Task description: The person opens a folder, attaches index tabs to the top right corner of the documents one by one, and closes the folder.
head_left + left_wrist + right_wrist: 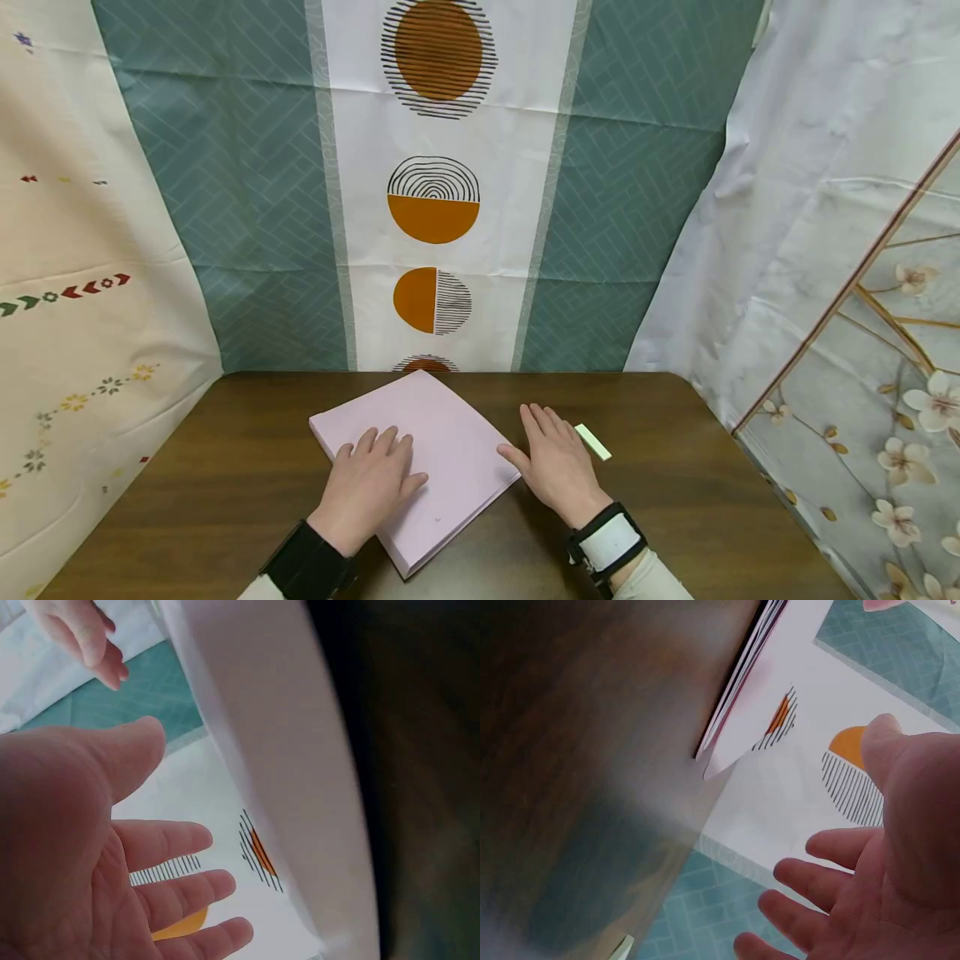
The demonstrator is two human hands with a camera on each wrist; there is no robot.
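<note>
Neither hand has a grip on anything: both lie flat with straight fingers. Head view, lower centre: the left hand [369, 487] rests palm down on the near left part of a pale pink square stack of paper sheets [450, 433], which lies turned cornerwise on the dark brown wooden surface [225, 483]. The right hand [553, 462] lies just beside the stack's right edge, palm down on the wood, thumb tip at or close to the paper's edge; whether it touches cannot be told. A small pale green rectangular strip [592, 442], perhaps an eraser or folded slip, lies just right of the right hand's fingers. Wrist views: each shows an open palm with spread fingers and the stack's layered edge, blurred.

Progress, as a judgement: the stack lies whole and flat, no sheet lifted, folded or separated, and the green strip is untouched; the handling appears to be at its very start, with everything left to do.

Background: patterned cloth panels, teal and white with orange circles [435, 200], hang behind the surface.
</note>
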